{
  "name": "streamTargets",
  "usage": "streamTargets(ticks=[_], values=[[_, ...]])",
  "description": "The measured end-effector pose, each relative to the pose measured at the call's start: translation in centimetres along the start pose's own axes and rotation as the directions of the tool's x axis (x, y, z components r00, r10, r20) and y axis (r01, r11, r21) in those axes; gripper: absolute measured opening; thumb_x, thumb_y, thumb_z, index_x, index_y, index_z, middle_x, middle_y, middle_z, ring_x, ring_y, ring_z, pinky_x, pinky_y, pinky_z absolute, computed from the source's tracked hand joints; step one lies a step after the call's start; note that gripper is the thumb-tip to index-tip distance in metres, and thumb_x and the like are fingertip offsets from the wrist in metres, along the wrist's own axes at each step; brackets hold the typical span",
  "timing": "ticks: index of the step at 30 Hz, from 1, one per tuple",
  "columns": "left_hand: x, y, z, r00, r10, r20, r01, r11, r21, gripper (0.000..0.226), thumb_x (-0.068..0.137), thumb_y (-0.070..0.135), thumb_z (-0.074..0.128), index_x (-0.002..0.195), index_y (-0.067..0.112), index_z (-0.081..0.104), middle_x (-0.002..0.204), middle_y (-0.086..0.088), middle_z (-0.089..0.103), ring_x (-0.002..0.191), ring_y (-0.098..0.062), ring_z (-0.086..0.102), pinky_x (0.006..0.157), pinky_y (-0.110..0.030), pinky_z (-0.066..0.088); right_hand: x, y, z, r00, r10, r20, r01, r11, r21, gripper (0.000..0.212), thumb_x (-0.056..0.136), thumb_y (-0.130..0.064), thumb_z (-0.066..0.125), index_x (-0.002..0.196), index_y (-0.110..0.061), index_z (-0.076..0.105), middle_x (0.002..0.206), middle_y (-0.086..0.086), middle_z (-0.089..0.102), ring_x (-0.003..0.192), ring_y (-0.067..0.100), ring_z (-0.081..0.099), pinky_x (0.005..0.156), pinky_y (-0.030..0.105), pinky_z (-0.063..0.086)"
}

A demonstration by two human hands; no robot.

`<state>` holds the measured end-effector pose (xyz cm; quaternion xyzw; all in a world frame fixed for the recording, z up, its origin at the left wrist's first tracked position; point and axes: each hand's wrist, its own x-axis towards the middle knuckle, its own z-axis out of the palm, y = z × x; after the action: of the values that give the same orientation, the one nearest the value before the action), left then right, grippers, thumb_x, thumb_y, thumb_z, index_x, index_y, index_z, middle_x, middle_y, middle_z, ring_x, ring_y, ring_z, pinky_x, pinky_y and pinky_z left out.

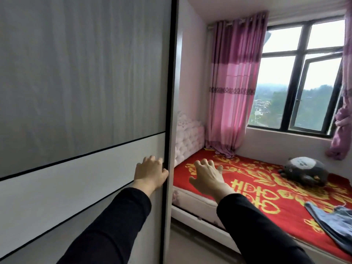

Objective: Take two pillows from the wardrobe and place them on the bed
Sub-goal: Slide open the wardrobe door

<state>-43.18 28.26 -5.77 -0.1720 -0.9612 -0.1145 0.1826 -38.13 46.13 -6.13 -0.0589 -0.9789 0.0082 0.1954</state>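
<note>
The wardrobe's sliding door, grey and white panels with a black frame, fills the left half of the view and is closed. My left hand lies flat on the door at its right edge, fingertips curled around the black frame. My right hand hovers open beside it, fingers spread, in front of the bed with a red and gold cover. No pillows are visible; the wardrobe's inside is hidden behind the door.
A grey plush toy and a blue cloth lie on the bed. A pink tufted headboard stands against the wall. Pink curtains hang by the window. A narrow floor strip runs between wardrobe and bed.
</note>
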Motion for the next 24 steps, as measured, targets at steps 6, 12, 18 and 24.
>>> streamTargets(ticks=[6, 12, 18, 24], values=[[8.4, -2.0, 3.7, 0.995, -0.066, -0.074, 0.07, 0.996, 0.052, 0.035, 0.086, 0.03, 0.039, 0.113, 0.014, 0.055, 0.119, -0.008, 0.056, 0.107, -0.026, 0.048, 0.082, -0.039, 0.043, 10.6, 0.6, 4.2, 0.994, -0.112, -0.001, 0.112, 0.992, 0.06, 0.051, 0.082, -0.039, 0.055, 0.126, -0.014, 0.043, 0.129, 0.009, 0.047, 0.122, 0.029, 0.038, 0.097, 0.055, 0.032], [16.1, -4.1, 6.2, 0.961, -0.05, -0.273, 0.097, 0.982, 0.163, 0.044, 0.084, 0.028, 0.043, 0.125, 0.013, 0.049, 0.143, -0.013, 0.04, 0.131, -0.028, 0.032, 0.104, -0.041, 0.033, 20.7, 0.6, 8.4, 0.973, -0.22, -0.075, 0.228, 0.966, 0.124, 0.05, 0.082, -0.039, 0.054, 0.122, -0.012, 0.043, 0.125, 0.011, 0.048, 0.117, 0.03, 0.042, 0.093, 0.05, 0.036], [21.8, -4.8, 8.6, 0.902, -0.075, -0.425, 0.199, 0.946, 0.256, 0.06, 0.085, 0.03, 0.046, 0.141, 0.017, 0.03, 0.157, -0.016, 0.014, 0.142, -0.032, 0.015, 0.115, -0.047, 0.019, 30.4, 0.0, 10.7, 0.876, -0.375, -0.303, 0.445, 0.871, 0.206, 0.052, 0.085, -0.037, 0.053, 0.128, -0.012, 0.037, 0.134, 0.01, 0.041, 0.12, 0.03, 0.042, 0.098, 0.043, 0.039], [24.1, -6.4, 10.9, 0.846, -0.151, -0.512, 0.363, 0.866, 0.345, 0.069, 0.084, 0.036, 0.054, 0.144, 0.022, 0.023, 0.157, -0.015, 0.014, 0.145, -0.03, 0.011, 0.114, -0.045, 0.008, 37.2, -0.6, 12.6, 0.57, -0.688, -0.449, 0.783, 0.621, 0.042, 0.071, 0.081, -0.035, 0.064, 0.14, -0.009, 0.032, 0.151, 0.015, 0.031, 0.14, 0.03, 0.027, 0.111, 0.045, 0.033]])
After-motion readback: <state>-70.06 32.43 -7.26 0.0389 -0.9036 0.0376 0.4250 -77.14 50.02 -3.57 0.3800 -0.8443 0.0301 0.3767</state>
